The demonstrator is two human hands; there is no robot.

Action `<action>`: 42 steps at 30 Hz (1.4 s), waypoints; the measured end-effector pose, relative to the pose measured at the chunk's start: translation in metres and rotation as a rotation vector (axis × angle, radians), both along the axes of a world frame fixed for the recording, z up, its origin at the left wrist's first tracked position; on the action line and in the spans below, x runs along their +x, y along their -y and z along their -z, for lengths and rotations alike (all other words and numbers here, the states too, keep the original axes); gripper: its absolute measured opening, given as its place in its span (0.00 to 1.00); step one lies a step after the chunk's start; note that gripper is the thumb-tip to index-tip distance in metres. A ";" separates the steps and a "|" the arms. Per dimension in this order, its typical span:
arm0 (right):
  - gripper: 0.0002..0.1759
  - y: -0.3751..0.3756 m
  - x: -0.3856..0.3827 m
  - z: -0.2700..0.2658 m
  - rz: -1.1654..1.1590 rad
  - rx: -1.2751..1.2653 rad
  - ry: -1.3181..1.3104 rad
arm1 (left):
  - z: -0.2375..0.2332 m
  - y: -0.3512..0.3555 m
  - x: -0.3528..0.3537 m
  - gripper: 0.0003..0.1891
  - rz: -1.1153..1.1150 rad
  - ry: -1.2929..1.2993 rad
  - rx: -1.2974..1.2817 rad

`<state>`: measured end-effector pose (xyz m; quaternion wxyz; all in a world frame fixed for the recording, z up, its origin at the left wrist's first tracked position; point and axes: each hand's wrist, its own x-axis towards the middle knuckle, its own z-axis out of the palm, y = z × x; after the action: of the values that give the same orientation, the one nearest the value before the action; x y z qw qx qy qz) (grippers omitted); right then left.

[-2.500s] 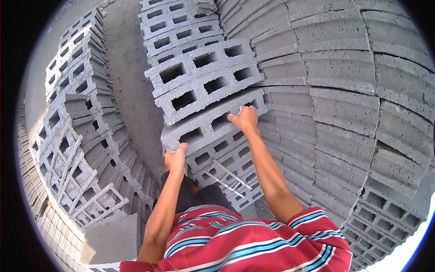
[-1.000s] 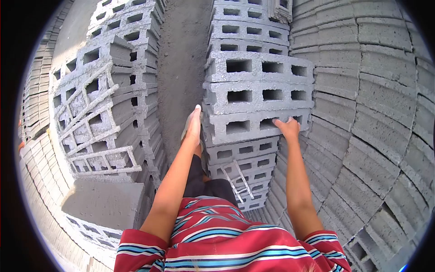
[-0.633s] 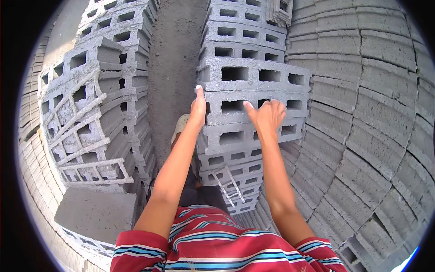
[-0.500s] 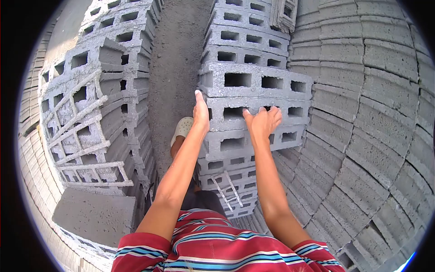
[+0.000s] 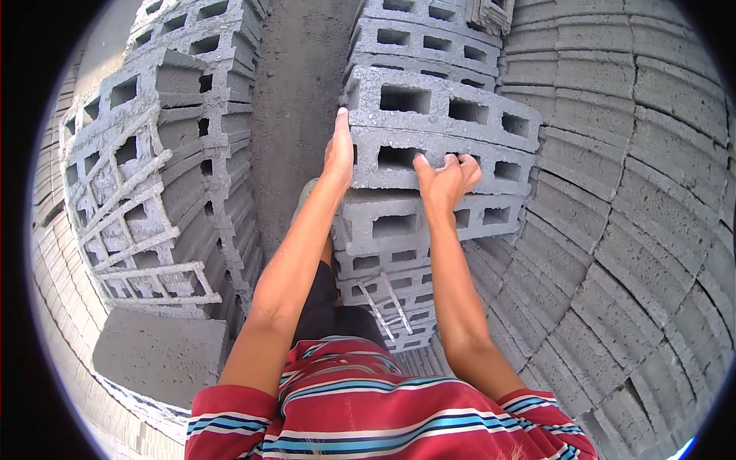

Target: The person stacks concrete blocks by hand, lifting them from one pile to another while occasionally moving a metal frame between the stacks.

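Observation:
My left hand [image 5: 338, 152] presses flat against the left end of a grey concrete block [image 5: 366, 165], its fingers extended. My right hand [image 5: 447, 184] grips the front of that block, with fingertips hooked into its middle hole and the thumb by the larger hole on the left. Another concrete block [image 5: 440, 107] lies on top of the gripped one. Below them rests a third block [image 5: 359, 222], with a dark gap showing between it and the gripped block at the left.
More hollow blocks [image 5: 448, 34] are stacked behind. To the left, across a strip of dirt ground [image 5: 297, 84], stands another stack [image 5: 172, 73] with ladder-shaped concrete strips [image 5: 134, 188] against it. Closely packed block rows [image 5: 583, 222] line the right. A flat-topped block [image 5: 161, 353] sits at lower left.
The gripped block and the one on top have moved up and away from me together. A gap has opened above the block below. Both hands have moved along with them.

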<state>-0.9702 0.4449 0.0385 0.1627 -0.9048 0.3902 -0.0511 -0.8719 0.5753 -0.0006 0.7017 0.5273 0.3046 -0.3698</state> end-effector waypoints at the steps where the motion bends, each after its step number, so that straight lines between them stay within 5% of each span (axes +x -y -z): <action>1: 0.23 0.001 -0.003 0.005 -0.008 -0.021 0.027 | 0.000 -0.001 0.000 0.40 0.006 -0.007 -0.017; 7: 0.25 -0.001 -0.001 0.000 0.014 -0.055 0.021 | 0.060 -0.003 -0.002 0.44 0.065 0.025 0.151; 10: 0.25 0.001 -0.004 0.004 -0.025 -0.078 0.005 | 0.018 -0.013 0.009 0.42 0.086 -0.082 -0.112; 11: 0.25 0.000 -0.002 -0.001 -0.026 -0.068 -0.036 | 0.000 -0.018 0.011 0.47 0.120 -0.026 0.036; 14: 0.25 0.001 -0.004 0.004 -0.048 -0.090 -0.045 | 0.009 -0.027 0.016 0.48 0.007 -0.220 0.030; 18: 0.26 0.002 -0.002 0.004 -0.049 -0.073 -0.067 | 0.012 -0.001 0.019 0.36 0.079 -0.144 -0.113; 22: 0.30 0.005 -0.002 -0.003 -0.081 -0.056 -0.132 | 0.016 -0.018 0.009 0.45 0.008 -0.013 0.157; 26: 0.32 0.008 -0.029 -0.029 0.177 -0.128 0.109 | -0.001 -0.051 -0.043 0.40 0.092 -0.121 0.378; 29: 0.29 0.031 -0.093 -0.019 0.359 -0.182 -0.061 | 0.020 -0.072 -0.106 0.41 0.116 -0.114 0.119; 30: 0.29 0.039 -0.112 -0.014 0.366 -0.127 -0.154 | -0.012 -0.069 -0.104 0.42 0.193 -0.327 0.207; 32: 0.34 0.045 -0.125 -0.015 0.332 0.039 -0.323 | -0.036 -0.060 -0.115 0.44 0.176 -0.290 0.137; 36: 0.36 0.043 -0.118 -0.022 0.178 -0.074 -0.417 | -0.055 -0.048 -0.113 0.41 0.149 -0.184 0.227; 42: 0.28 0.052 -0.125 -0.008 0.135 -0.179 -0.251 | -0.071 -0.032 -0.110 0.43 0.196 -0.152 0.470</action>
<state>-1.0952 0.3932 0.0465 0.0276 -0.8866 0.4614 0.0167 -0.9822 0.6077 0.0706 0.4961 0.6734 0.3814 -0.3936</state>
